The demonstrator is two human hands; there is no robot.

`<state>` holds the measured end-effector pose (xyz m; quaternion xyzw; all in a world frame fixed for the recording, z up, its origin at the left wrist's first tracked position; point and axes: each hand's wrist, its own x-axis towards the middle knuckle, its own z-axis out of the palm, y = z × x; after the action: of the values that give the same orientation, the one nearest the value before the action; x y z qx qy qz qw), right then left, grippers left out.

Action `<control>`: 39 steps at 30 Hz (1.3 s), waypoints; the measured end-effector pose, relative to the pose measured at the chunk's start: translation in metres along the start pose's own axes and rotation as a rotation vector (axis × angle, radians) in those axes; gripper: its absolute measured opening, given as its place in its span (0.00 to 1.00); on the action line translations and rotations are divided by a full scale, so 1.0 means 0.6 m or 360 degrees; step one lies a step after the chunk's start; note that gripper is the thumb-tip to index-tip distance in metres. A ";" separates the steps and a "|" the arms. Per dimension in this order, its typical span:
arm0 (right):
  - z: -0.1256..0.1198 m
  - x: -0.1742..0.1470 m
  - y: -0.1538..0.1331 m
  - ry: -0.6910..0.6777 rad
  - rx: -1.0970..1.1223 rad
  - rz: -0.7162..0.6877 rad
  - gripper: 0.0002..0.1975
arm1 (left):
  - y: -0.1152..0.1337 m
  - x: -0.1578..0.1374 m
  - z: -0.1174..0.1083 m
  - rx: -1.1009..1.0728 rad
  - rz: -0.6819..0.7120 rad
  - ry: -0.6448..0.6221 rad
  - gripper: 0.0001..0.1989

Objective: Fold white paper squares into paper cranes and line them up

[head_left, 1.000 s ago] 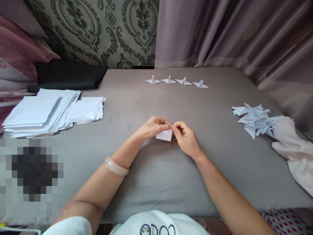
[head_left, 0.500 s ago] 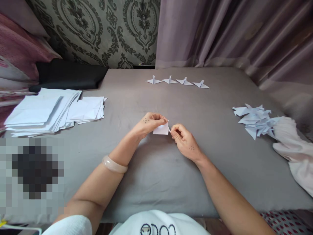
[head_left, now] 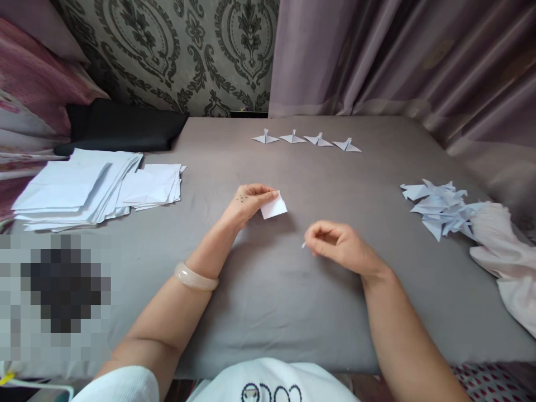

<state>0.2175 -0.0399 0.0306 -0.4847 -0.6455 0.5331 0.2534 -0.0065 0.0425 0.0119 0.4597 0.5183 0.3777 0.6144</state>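
Observation:
My left hand (head_left: 253, 201) is closed, pinching a small white paper square (head_left: 274, 206) by its upper edge between thumb and fingers. The square is held just over the grey cloth. To the right and nearer to me is my right hand (head_left: 335, 243), its thumb and fingertips pressed together on a thin white paper strip (head_left: 304, 244). Only the tip of that strip shows; the fingers cover the rest. The strip and the square are apart.
Several folded paper cranes (head_left: 320, 139) stand in a row at the back. A heap of folded paper (head_left: 441, 206) lies at the right beside a pale cloth (head_left: 502, 245). On the left are stacks of large sheets (head_left: 62, 187) and smaller sheets (head_left: 153, 184), with a black cloth (head_left: 121, 125) behind.
My right hand has moved right and toward me with the strip, away from the square. My left hand has shifted slightly left and away from me, and the square is now tilted.

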 end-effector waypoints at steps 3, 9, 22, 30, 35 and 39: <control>-0.015 0.013 0.026 0.1099 -0.0558 -0.0232 0.06 | 0.000 -0.004 0.003 0.0078 0.0009 -0.0166 0.14; 0.022 0.033 0.045 0.0859 -0.1233 -0.0718 0.21 | 0.006 -0.020 0.014 0.0249 0.0097 -0.0489 0.15; 0.058 0.033 0.032 0.0665 -0.1695 -0.0724 0.13 | -0.013 -0.021 0.021 0.0982 0.0719 -0.0402 0.14; 0.076 0.017 0.022 0.0620 -0.1756 -0.0507 0.13 | -0.036 -0.089 0.017 0.1666 0.0995 -0.0456 0.13; 0.072 0.006 0.027 0.0636 -0.1531 -0.0372 0.09 | -0.054 -0.094 0.018 0.1775 0.1030 -0.0330 0.10; 0.068 0.007 0.034 0.0695 -0.1309 -0.0304 0.07 | -0.061 -0.090 0.013 0.1568 0.0934 -0.0150 0.10</control>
<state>0.1886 -0.0547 -0.0016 -0.5840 -0.7763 0.0933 0.2180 -0.0087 -0.0203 -0.0071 0.8326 0.4558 0.2253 0.2196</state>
